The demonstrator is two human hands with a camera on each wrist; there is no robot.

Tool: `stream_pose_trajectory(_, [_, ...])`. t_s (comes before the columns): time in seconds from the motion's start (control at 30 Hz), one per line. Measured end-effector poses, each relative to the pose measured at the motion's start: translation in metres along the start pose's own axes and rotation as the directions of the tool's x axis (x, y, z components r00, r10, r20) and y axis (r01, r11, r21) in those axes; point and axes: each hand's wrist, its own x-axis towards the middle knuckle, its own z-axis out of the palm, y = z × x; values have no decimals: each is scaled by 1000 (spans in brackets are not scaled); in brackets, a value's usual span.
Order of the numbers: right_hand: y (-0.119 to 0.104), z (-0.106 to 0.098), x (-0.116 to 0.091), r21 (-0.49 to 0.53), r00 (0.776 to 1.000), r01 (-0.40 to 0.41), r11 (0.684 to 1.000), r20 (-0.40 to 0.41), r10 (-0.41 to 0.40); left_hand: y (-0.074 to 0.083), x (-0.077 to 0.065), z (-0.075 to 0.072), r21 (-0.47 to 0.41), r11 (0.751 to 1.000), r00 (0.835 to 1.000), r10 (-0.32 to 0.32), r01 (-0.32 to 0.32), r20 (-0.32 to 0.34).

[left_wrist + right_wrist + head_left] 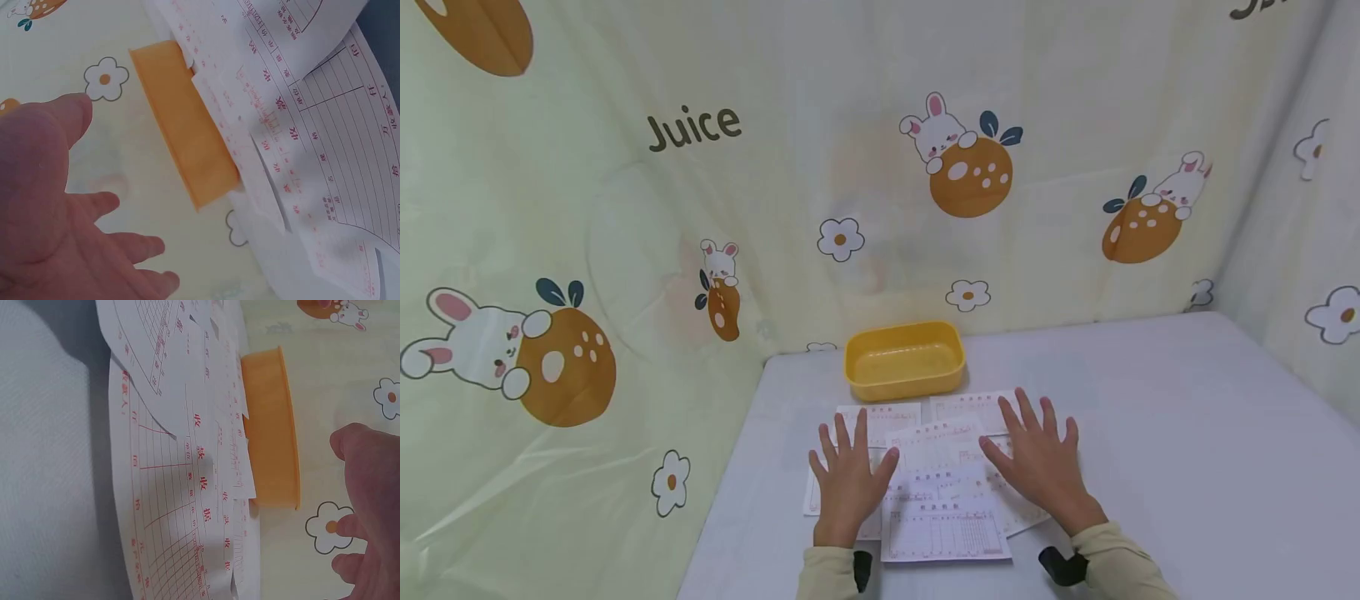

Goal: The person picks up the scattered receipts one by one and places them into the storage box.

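Note:
Several white receipt slips [946, 533] with red printed lines lie overlapping in a loose spread on the table. My left hand [850, 483], fingers spread, hovers over the left side of the slips. On the other side my right hand [1041, 462] is spread in the same way over their right part. Neither hand holds anything. Both wrist views show the hands raised above the papers, the left hand [94, 231] at the left edge and the right hand [375, 512] at the right edge.
Just behind the slips stands a yellow plastic basket [906, 393] near the back of the table. The white tabletop [1150, 433] stretches to the right. A patterned curtain [775, 192] with rabbits, oranges and flowers encloses the back and sides.

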Motion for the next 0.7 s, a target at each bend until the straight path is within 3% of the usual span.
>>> stream_pose_trajectory(0.2, [-2,-1,-1,23,1000,9,1000,17,-10,1,0,-2,-9,1000,1000,-7,7,10])
stream_pose_trajectory(0.4, [-5,-4,-2,66,995,100,993,23,-102,-1,0,-4,-16,1000,1000,3,-3,-2])
stream_pose_trajectory(0.7, [-10,-2,-8,85,989,140,986,40,-144,-9,10,-9,-13,1000,998,19,-19,66])
